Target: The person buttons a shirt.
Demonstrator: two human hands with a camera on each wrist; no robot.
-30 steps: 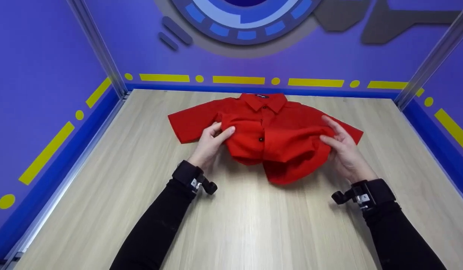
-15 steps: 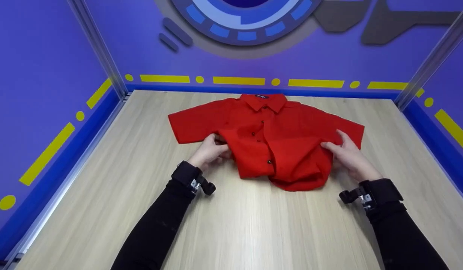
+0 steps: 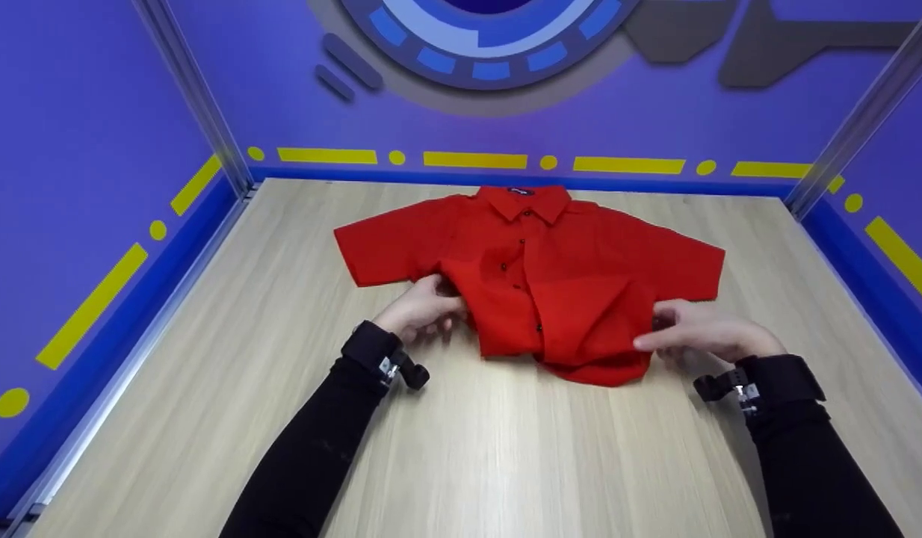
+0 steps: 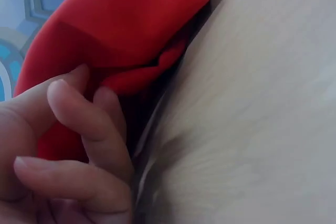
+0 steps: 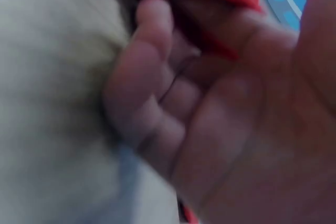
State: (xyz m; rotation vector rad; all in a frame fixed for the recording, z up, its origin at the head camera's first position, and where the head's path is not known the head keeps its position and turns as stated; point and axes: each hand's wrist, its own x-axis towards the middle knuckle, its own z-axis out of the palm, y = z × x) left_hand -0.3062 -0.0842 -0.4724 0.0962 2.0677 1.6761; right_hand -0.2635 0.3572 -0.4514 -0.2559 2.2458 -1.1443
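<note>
Shirt (image 3: 562, 265) lying front-up toward the far end of a light table (image 3: 506, 471), lower part bunched, one side pinched in left hand (image 3: 424, 308), right hand (image 3: 706, 329) at the opposite edge, grip unclear, likely to crease or skew if tugged unevenly.

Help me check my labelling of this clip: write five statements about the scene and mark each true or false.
1. The shirt is red. True.
2. Its collar points toward the person. False: the collar is at the far end, by the back wall.
3. The left grip and right grip are at opposite sides of the shirt. True.
4. The right grip touches the collar. False: it is at the shirt's side.
5. The tabletop has wood grain. True.
</note>
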